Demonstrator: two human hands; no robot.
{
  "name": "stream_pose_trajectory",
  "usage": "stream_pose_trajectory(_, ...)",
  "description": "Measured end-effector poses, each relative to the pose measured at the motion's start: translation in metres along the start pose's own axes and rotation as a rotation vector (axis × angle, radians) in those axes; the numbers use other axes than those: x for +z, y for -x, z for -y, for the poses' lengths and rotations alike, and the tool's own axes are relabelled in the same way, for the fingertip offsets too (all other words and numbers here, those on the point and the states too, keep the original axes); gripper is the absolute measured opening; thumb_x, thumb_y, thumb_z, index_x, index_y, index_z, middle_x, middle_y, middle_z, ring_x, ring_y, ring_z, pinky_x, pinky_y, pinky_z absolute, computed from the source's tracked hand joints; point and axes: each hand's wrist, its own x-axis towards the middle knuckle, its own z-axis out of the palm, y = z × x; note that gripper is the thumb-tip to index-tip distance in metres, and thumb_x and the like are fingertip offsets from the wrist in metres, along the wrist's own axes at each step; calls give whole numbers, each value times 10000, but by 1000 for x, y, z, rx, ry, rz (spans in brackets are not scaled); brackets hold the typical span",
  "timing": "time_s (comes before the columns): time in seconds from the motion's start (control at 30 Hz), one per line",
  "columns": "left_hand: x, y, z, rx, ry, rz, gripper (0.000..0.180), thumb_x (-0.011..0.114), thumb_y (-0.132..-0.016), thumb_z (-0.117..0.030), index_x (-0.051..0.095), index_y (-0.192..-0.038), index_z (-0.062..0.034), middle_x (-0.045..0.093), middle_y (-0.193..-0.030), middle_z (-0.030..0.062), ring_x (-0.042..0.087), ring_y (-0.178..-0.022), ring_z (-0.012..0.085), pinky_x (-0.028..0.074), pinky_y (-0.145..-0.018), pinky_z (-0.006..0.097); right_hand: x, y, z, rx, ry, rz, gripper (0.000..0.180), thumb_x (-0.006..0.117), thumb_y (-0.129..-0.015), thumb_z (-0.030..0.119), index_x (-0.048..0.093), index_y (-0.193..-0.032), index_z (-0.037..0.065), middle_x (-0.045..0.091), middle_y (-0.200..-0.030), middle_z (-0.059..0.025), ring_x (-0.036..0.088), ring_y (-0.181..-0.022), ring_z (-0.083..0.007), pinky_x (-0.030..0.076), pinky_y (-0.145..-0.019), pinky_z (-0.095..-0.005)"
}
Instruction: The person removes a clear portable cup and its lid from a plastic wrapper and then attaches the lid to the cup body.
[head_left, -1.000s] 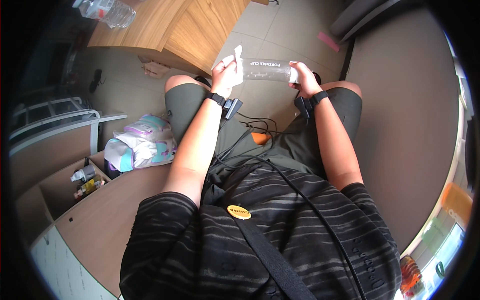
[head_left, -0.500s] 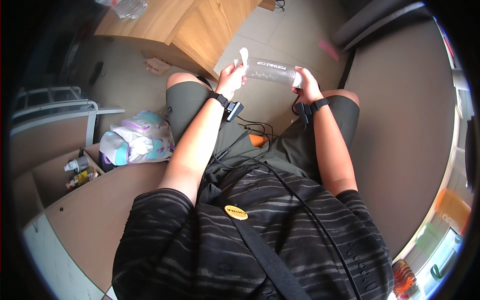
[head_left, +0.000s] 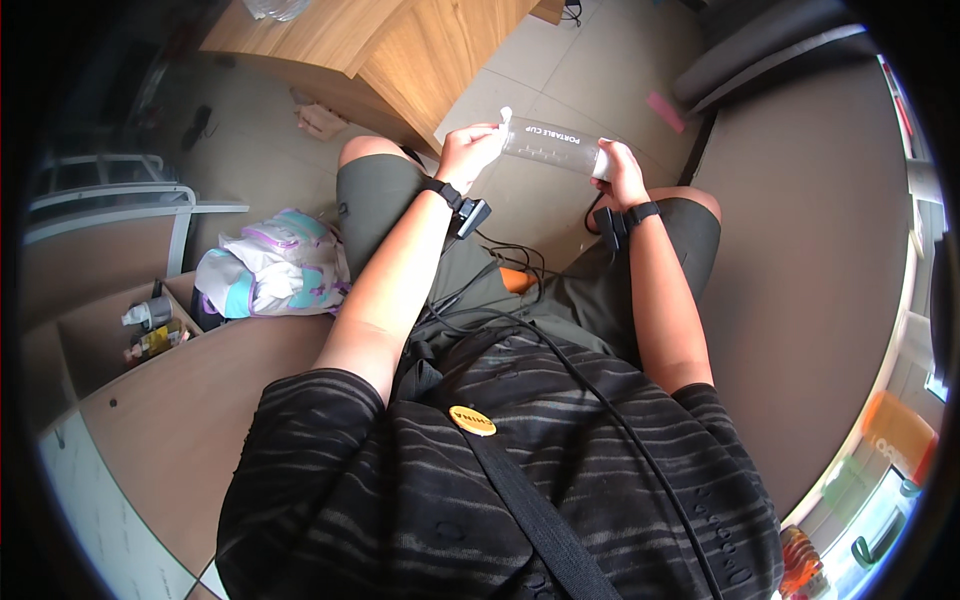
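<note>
I sit and hold a clear plastic cup (head_left: 550, 147), long and tube-shaped, lying sideways above my knees. My left hand (head_left: 468, 155) grips its left end and pinches a white tissue (head_left: 503, 120) against the opening. My right hand (head_left: 617, 172) is closed around the right end, where a white cap shows. Both wrists carry black bands with small devices, and black cables run from them down to my lap.
A wooden desk (head_left: 400, 40) stands ahead on the tiled floor. A pastel bag (head_left: 275, 265) lies to my left beside a low shelf with small bottles (head_left: 150, 325). A brown curved table surface (head_left: 820, 250) runs along my right.
Both hands and the cup have shifted slightly up and to the right in view. The tissue stays at the cup's left end.
</note>
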Motion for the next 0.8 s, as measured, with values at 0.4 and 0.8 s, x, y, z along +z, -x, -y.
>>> stream_pose_trajectory(0.4, -9, -5, 4, -27, -147, 169, 169, 643, -1018, -117, 731, -1095, 5, 658, -933, -44, 565, -817, 25, 441, -706, 184, 1, 6, 11, -176, 8, -56, 500, 650, -914, 437, 597, -1182, 18, 627, -872, -80, 612, -647, -173, 477, -520, -303)
stream_pose_trajectory(0.8, -9, 5, -4, -119, -129, 274, 155, 686, -1010, -165, 731, -1027, -18, 623, -778, -54, 510, -611, 16, 385, -531, 196, -18, 4, 15, -261, 77, 19, 442, 702, -889, 346, 593, -1158, 12, 640, -907, -91, 620, -696, -168, 489, -533, -310)
